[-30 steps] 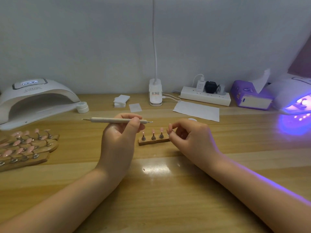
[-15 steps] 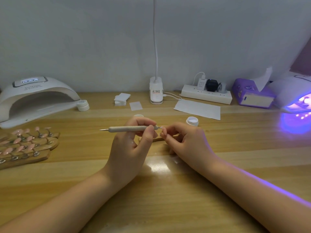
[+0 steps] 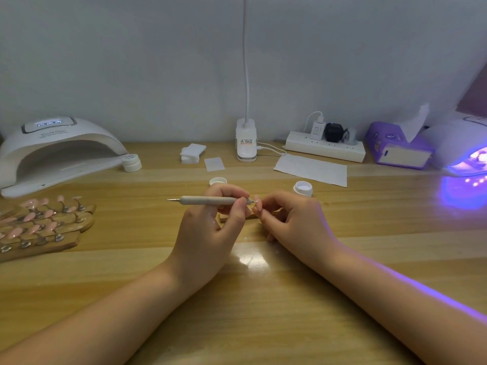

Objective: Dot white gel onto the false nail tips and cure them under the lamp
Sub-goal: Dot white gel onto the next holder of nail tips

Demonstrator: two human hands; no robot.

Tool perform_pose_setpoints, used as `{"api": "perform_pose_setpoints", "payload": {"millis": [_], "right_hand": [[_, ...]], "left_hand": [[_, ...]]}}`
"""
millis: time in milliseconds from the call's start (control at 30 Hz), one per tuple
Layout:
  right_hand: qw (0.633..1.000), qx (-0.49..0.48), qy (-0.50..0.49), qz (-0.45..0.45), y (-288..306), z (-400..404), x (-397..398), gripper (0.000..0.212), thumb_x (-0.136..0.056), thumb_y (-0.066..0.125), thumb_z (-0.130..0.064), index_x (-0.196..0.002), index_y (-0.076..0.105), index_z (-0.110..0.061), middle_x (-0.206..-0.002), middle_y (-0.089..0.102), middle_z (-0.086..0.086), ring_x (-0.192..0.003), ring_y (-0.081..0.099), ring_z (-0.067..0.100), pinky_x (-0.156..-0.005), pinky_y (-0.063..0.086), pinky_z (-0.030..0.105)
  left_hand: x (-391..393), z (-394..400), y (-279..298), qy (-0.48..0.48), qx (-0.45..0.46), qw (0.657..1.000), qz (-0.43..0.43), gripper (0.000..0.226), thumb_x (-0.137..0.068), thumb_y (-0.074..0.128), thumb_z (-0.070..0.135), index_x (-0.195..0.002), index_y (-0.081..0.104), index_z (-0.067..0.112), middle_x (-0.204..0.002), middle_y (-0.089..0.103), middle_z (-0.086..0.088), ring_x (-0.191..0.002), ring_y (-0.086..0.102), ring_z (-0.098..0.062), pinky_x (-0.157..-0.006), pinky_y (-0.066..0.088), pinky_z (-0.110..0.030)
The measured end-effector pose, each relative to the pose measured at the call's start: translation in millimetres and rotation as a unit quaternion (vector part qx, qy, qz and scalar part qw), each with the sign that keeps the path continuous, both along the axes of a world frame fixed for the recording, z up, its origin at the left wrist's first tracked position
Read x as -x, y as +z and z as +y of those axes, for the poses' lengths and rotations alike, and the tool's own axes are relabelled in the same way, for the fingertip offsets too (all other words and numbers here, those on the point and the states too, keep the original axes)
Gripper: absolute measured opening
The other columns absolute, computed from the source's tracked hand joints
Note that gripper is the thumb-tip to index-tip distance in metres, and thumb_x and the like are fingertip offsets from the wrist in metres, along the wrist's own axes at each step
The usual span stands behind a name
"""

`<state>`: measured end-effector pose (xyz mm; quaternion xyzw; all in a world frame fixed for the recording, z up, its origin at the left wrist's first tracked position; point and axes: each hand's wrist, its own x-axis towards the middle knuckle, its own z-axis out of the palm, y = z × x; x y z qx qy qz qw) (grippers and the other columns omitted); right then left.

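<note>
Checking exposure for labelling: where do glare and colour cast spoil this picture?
Head view: violet spill from the lit lamp tints the table and right forearm; a white glare patch sits near the wrists; wide-angle bending at the edges; the tool tip at the right hand is too small to resolve.

The left hand pinches a slim grey dotting pen level, its tip meeting the curled fingers of the right hand — over a small wooden nail holder on the pale wooden table. An open white gel jar sits just behind.
</note>
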<state>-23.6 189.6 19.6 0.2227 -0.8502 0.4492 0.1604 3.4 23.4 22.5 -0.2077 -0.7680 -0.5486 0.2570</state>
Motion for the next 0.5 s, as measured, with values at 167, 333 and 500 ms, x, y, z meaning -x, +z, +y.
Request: {"api": "perform_pose_setpoints", "payload": {"millis": [167,333,500], "right_hand": [[1.0,-0.006,0.0,0.0,0.0,0.4,0.1,0.01,-0.086,0.066,-0.005,-0.088,0.071,-0.014,-0.079,0.068,-0.01,-0.063,0.063,0.008,-0.067,0.055,0.031],[1.0,-0.013,0.004,0.0,0.6,0.3,-0.8,0.01,-0.086,0.065,-0.006,-0.09,0.071,-0.013,-0.08,0.068,-0.011,-0.063,0.062,0.005,-0.069,0.055,0.03],[1.0,-0.018,0.006,0.001,2.0,0.4,-1.8,0.01,-0.087,0.065,-0.006,-0.092,0.072,-0.012,-0.082,0.067,-0.013,-0.064,0.062,0.005,-0.068,0.055,0.033]], "left_hand": [[0.7,0.5,-0.2,0.006,0.011,1.0,-0.004,0.007,-0.089,0.057,0.021,-0.094,0.06,0.024,-0.081,0.067,0.003,-0.078,0.065,-0.014,-0.069,0.053,-0.026],[0.1,0.4,0.2,0.003,0.013,1.0,-0.008,0.007,-0.089,0.056,0.021,-0.095,0.061,0.022,-0.081,0.067,0.003,-0.078,0.065,-0.017,-0.069,0.053,-0.03],[-0.6,0.6,0.4,0.001,0.01,1.0,-0.014,0.008,-0.089,0.056,0.021,-0.094,0.061,0.024,-0.082,0.067,0.004,-0.079,0.065,-0.017,-0.069,0.054,-0.032]]}}
